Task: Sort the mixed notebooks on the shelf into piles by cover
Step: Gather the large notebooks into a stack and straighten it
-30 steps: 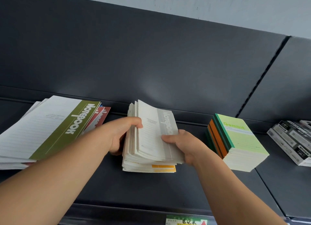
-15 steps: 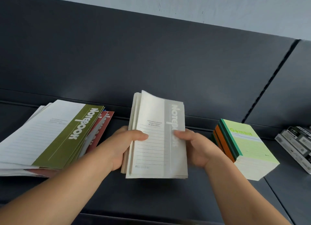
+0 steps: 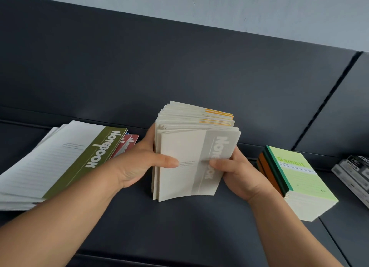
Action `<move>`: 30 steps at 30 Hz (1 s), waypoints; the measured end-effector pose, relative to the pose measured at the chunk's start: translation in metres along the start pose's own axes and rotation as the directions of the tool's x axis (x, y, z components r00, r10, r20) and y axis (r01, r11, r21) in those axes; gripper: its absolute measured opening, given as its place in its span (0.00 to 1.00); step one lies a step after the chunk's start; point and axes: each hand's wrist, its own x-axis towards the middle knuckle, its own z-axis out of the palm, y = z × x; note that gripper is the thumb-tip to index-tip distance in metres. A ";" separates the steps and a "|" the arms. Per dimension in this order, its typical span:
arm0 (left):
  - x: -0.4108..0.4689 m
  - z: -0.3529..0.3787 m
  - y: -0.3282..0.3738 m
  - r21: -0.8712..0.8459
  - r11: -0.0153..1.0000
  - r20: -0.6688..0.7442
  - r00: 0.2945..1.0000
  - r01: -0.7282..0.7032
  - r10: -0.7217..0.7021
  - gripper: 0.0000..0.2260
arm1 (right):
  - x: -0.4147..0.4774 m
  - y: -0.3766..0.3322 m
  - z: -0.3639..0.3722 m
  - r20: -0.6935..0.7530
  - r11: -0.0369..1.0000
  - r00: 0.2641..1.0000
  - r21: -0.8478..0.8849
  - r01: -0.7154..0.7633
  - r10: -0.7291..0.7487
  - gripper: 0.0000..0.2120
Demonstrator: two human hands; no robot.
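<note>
A thick bundle of cream notebooks (image 3: 183,159) with a grey "Notebook" band stands upright on its lower edge on the dark shelf (image 3: 179,226). Orange-banded covers show among the tops at the back. My left hand (image 3: 137,165) grips the bundle's left side, thumb across the front cover. My right hand (image 3: 237,175) grips the right side, fingers curled over the grey band. To the left lies a slanted pile topped by an olive-green "Notebook" (image 3: 65,157), with red covers (image 3: 127,145) poking out beneath.
A squat stack of "Gambit" notebooks (image 3: 295,179) with a light green cover and green and orange spines sits to the right. Grey and black boxed items (image 3: 353,173) lie at the far right edge. The shelf's dark back panel (image 3: 179,77) rises behind.
Both hands lifted the cream bundle from lying flat to standing upright on the shelf, and the tops of its rear notebooks with orange bands now show.
</note>
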 end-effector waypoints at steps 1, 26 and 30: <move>0.000 0.000 0.001 -0.005 1.000 0.017 1.000 -0.008 0.008 0.48 | 0.000 -0.001 0.002 0.019 1.000 1.000 0.003 -0.002 0.002 0.42; -0.006 -0.009 0.009 0.285 0.954 0.091 0.988 0.098 -0.128 0.53 | 0.004 0.011 0.011 -0.013 0.992 1.000 -0.123 -0.021 0.020 0.44; -0.014 0.001 0.009 0.272 0.956 -0.137 0.988 0.111 -0.076 0.51 | 0.005 0.012 0.011 -0.066 0.995 0.998 -0.104 -0.005 -0.002 0.43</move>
